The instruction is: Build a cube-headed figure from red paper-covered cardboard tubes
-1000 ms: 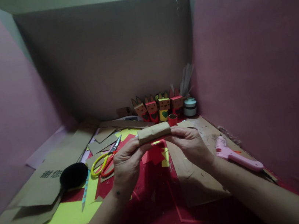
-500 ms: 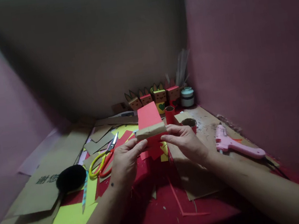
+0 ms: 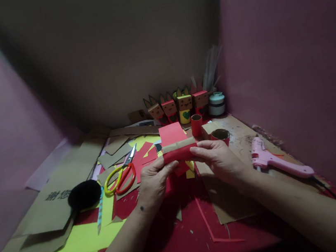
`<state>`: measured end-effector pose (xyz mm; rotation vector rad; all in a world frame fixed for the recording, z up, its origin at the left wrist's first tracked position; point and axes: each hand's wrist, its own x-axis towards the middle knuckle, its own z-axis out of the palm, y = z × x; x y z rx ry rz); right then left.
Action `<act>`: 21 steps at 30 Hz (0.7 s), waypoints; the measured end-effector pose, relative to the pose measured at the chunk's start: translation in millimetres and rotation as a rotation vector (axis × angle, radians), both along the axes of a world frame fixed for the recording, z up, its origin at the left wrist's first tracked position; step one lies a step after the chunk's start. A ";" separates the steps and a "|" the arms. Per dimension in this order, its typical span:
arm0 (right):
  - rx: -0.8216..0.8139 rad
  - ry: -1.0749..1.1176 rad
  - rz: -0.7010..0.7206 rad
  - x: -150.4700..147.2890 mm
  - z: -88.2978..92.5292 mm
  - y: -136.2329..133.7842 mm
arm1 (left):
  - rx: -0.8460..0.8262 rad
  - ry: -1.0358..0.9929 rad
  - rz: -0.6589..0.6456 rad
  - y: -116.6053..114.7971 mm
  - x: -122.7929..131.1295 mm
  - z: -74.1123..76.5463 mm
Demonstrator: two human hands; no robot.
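Both hands hold a brown cardboard roll [image 3: 179, 144] in front of me, with a strip of red paper [image 3: 172, 133] running behind it and folded up over its near side. My left hand [image 3: 154, 182] pinches the left end between thumb and fingers. At the right end, my right hand [image 3: 221, 161] grips the same piece, its thumb pressing on the red paper. Scissors [image 3: 125, 176] with one yellow and one red handle lie just left of my left hand. Beyond my right hand stand two red-covered tubes, a narrow one [image 3: 197, 126] and a wider one [image 3: 221, 135].
A pink glue gun [image 3: 277, 160] lies at the right. Several eared cardboard figures [image 3: 185, 109] and a pale lidded jar [image 3: 216, 104] line the back wall. Yellow paper [image 3: 78, 243], a pencil [image 3: 100, 212], a black round object [image 3: 84, 195] and cardboard sheets [image 3: 43, 214] cover the left.
The red paper's near part has come up over the front of the cardboard roll, covering more of it. The whole view has shifted a little, so things sit further right.
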<state>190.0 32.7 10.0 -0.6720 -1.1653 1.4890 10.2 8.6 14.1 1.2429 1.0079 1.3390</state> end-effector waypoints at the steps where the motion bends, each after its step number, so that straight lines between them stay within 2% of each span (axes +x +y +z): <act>1: 0.042 -0.030 -0.011 -0.3 2.1 -1.8 | -0.018 -0.020 0.003 -0.6 -0.7 2.0; 5: 0.159 -0.159 -0.016 -1.5 7.0 -7.1 | -0.112 -0.095 0.014 -1.4 -4.1 11.5; 8: 0.134 -0.186 -0.012 -1.7 7.1 -8.1 | -0.163 -0.131 -0.012 -2.1 -4.5 14.9; 15: 0.042 -0.074 0.055 -1.7 9.9 -8.1 | -0.095 -0.054 -0.003 -3.5 -0.6 12.5; 18: 0.093 -0.133 -0.002 -2.9 8.2 -7.3 | -0.202 -0.149 -0.025 -1.4 -1.3 13.7; 21: 0.089 -0.160 0.007 -4.1 3.8 -6.4 | -0.318 -0.235 -0.036 -0.2 -3.3 17.1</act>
